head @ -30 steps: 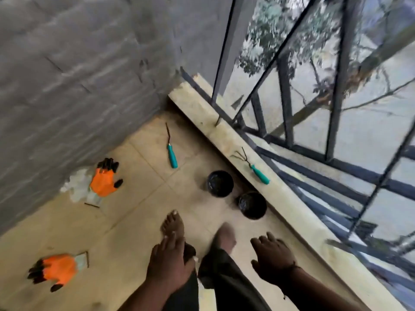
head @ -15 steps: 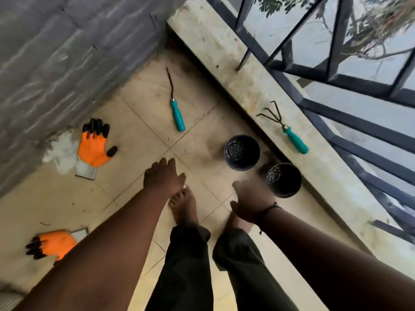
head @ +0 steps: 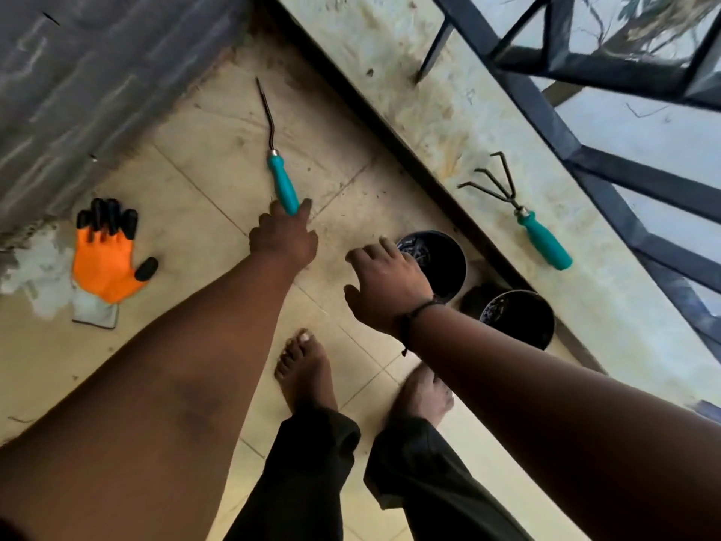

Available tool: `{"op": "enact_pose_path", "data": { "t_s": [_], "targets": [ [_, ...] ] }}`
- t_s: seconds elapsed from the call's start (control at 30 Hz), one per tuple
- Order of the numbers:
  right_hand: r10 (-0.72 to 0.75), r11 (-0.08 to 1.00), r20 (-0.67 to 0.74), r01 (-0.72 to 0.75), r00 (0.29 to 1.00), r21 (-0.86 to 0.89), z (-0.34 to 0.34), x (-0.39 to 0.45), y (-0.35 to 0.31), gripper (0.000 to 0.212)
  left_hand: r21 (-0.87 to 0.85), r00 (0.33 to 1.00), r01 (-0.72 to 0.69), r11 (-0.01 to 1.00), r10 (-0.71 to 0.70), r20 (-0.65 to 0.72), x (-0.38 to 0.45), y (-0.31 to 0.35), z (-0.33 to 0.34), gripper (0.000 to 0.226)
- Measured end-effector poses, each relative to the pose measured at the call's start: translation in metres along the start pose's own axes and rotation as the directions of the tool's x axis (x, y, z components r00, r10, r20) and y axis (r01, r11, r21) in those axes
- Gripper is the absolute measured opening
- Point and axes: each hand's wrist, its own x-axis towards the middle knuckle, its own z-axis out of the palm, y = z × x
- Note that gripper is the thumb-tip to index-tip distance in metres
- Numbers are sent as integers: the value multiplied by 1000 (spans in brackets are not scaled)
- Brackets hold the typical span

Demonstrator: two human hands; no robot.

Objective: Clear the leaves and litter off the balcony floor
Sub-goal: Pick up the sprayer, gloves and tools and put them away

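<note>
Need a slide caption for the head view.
Left hand reaches the teal-handled weeder; right hand hovers by a black pot.

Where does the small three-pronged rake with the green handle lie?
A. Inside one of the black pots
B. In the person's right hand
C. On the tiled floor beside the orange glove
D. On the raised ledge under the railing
D: the three-pronged rake lies flat on the pale raised ledge below the dark railing, apart from both hands.
</note>
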Motion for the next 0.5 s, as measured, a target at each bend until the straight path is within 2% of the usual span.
{"op": "enact_pose_path", "data": {
  "t_s": [0.07, 0.23, 0.33, 0.4, 0.47, 0.5],
  "targets": [
    [10, 999, -14, -9, 1000, 54, -1, 7, 5, 49, -54, 998, 51, 997, -52, -17, 17, 3, 3, 60],
    [2, 983, -78, 12, 997, 183, -1, 23, 15, 47, -41, 996, 3, 999, -7, -94, 53, -1, 2, 45],
    [5, 976, -130, 23, 991, 216, -2, 24, 24, 45, -221, 989, 106, 969, -126, -81, 69, -3, -6, 34],
    [29, 969, -139, 7, 990, 249, -4, 18, 31, 44, -420, 974, 182, 889, -220, -45, 63, 4, -9, 22],
    [57, 963, -140, -17, 988, 268, -7, 5, 36, 43, -647, 949, 223, 729, -313, -25, 38, 11, -15, 8],
    [69, 962, -144, -27, 987, 271, -7, -1, 38, 42, -742, 938, 224, 632, -346, -11, 20, 17, -16, 11]
  ]
}}
